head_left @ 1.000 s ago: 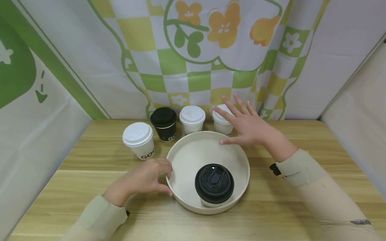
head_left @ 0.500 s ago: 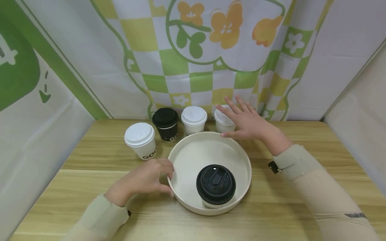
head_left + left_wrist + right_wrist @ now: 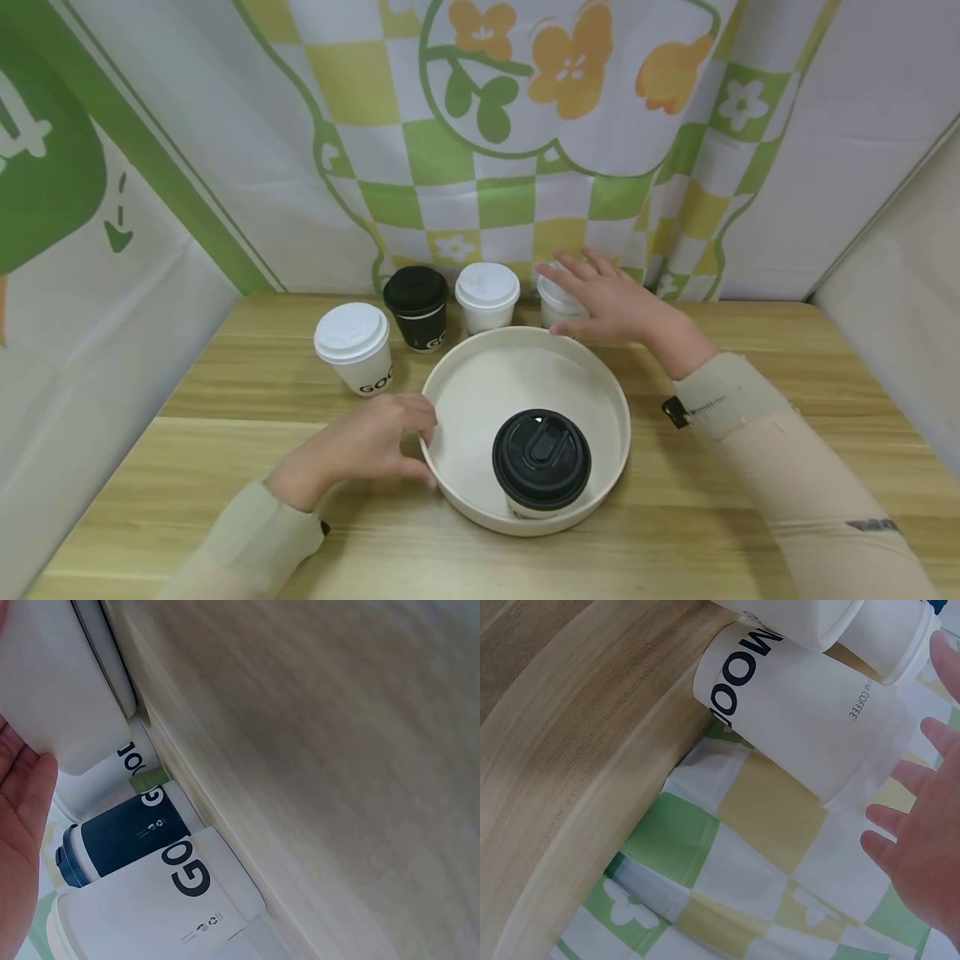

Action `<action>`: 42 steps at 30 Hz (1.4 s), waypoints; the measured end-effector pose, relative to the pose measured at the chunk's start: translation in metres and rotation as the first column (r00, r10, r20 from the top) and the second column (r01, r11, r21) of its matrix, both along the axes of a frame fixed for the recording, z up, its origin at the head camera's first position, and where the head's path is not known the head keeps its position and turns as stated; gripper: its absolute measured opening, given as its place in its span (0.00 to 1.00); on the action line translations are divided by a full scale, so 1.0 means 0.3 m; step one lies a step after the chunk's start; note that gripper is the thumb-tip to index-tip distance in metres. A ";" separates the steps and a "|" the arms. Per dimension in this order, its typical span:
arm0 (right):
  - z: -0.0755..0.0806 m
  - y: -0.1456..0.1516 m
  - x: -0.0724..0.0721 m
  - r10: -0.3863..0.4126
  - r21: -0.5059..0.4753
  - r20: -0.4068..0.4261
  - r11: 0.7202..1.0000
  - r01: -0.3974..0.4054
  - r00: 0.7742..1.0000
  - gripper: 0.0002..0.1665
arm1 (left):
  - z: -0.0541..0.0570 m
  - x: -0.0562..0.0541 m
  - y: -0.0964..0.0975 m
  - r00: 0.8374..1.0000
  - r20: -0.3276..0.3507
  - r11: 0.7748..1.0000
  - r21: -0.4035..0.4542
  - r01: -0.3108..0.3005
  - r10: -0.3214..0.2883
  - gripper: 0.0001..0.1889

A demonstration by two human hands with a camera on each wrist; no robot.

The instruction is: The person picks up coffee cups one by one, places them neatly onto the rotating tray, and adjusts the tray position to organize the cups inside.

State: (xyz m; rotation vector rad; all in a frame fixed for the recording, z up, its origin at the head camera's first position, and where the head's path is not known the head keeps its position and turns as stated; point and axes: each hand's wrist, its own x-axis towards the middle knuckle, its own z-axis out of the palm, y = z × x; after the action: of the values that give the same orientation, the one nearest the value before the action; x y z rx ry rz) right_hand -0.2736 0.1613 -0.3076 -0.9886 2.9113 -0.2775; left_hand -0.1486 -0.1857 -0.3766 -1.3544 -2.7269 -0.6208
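Observation:
My left hand [image 3: 367, 446] holds the left rim of a round cream tray [image 3: 483, 392], its fingers over the edge and its thumb low against the outside. Inside the tray, towards the front, stands a paper cup with a black sip lid [image 3: 542, 458]. My right hand [image 3: 622, 308], fingers spread, is over the rightmost white lidded cup [image 3: 557, 312], behind the tray, and partly hides it. In the right wrist view, the fingers of that hand [image 3: 926, 862] are beside the lid end of the white cup [image 3: 802, 720].
Left of that cup, along the back, are another white lidded cup [image 3: 487, 298] and a black cup [image 3: 420, 312]. A larger white cup [image 3: 356, 350] stands nearer, at the left. Behind the wooden table [image 3: 225, 483] hangs a checked floral cloth [image 3: 510, 200].
My right hand has lowered slightly and closed in on the rightmost white cup, its thumb leaving the tray's interior. The left hand keeps its place on the tray rim. The whole head view shifts slightly.

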 end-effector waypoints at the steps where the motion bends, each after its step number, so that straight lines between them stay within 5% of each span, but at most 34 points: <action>1: -0.001 0.000 -0.003 0.002 -0.006 0.004 1.000 -0.002 1.000 0.52 | 0.001 0.001 0.001 1.000 0.004 1.000 -0.001 0.001 -0.001 0.19; 42: -0.060 -0.002 -0.082 -0.009 -0.109 -0.016 0.994 0.007 1.000 0.44 | 0.010 -0.011 0.006 0.999 -0.018 0.999 -0.016 0.028 -0.028 0.20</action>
State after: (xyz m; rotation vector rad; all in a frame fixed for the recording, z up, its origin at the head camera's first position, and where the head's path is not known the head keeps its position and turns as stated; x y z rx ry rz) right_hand -0.2981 0.1606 -0.3257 -0.9987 2.9432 -0.4357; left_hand -0.1518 -0.1838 -0.3734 -1.3964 -2.7087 -0.5874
